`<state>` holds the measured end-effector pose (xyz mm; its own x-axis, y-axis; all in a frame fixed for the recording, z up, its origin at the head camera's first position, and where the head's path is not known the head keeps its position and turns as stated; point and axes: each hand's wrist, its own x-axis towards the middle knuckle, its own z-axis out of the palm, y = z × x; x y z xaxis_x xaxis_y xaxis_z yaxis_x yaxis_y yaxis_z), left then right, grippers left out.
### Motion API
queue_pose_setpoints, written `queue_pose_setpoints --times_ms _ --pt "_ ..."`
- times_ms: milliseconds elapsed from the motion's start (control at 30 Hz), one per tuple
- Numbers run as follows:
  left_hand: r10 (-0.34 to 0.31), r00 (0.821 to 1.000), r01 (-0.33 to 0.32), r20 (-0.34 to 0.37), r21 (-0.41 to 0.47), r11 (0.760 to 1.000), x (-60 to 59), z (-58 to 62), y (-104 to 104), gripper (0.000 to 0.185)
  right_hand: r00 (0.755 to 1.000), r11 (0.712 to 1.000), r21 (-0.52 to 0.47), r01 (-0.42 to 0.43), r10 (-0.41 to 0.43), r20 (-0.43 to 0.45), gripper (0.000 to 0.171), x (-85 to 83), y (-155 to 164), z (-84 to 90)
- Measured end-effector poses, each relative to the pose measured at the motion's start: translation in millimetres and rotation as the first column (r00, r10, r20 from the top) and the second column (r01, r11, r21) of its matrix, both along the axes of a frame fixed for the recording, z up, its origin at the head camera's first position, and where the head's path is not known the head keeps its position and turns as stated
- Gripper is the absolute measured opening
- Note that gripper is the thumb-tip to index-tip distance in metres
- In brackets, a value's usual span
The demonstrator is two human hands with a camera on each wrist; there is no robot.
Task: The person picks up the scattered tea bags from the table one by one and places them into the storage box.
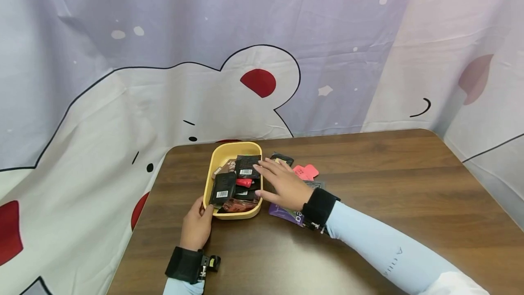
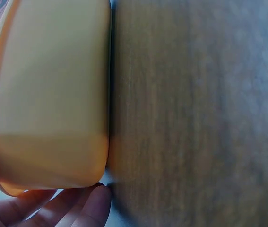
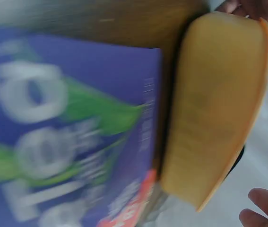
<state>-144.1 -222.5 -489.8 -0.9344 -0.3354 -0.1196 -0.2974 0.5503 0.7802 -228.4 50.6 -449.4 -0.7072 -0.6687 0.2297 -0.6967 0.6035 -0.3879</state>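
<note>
I sit at a dark wooden table (image 1: 368,204) with a yellow tray (image 1: 216,157) near its far left corner, heaped with small black and red packets (image 1: 247,166). My left hand (image 1: 196,224) steadies the tray at its near left corner, fingers curled loosely against the wall rather than clamped around it. My right hand (image 1: 282,183) lies flat and relaxed over the tray's right rim, straight fingertips resting on the top black packet, holding nothing. Under that wrist lies a purple packet (image 1: 286,213), just beside the tray. Beyond my fingers, toward the far edge, sit a pink packet (image 1: 307,172) and another dark packet (image 1: 282,158), both near the tray. To do this well, I judge I should keep the left hand bracing the tray so it cannot slide, press the pile down gently so nothing spills over the rim, and take loose packets singly.
</note>
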Motion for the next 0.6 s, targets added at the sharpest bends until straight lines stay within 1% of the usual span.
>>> queue_pose_setpoints --times_ms 167,367,500,600 --pt "0.0 1.0 0.0 0.013 0.022 1.0 -0.2 0.0 0 0.05 1.0 1.0 0.012 0.025 -0.025 0.013 0.072 2.5 26 -13.3" --pt "0.003 1.0 -0.004 0.024 0.036 0.999 -0.1 -0.1 0 0.05 0.998 0.996 0.075 0.045 -0.048 0.044 0.071 6.0 55 -22.1" --pt "0.002 1.0 -0.003 0.028 0.029 1.0 -0.4 -0.4 0 0.05 0.997 0.992 0.119 0.051 -0.057 0.052 0.072 15.7 68 -24.7" --pt "0.004 1.0 -0.004 0.025 0.022 1.0 -0.4 -0.2 -1 0.05 0.998 0.989 0.144 0.033 -0.04 0.044 0.07 25.3 72 -27.1"
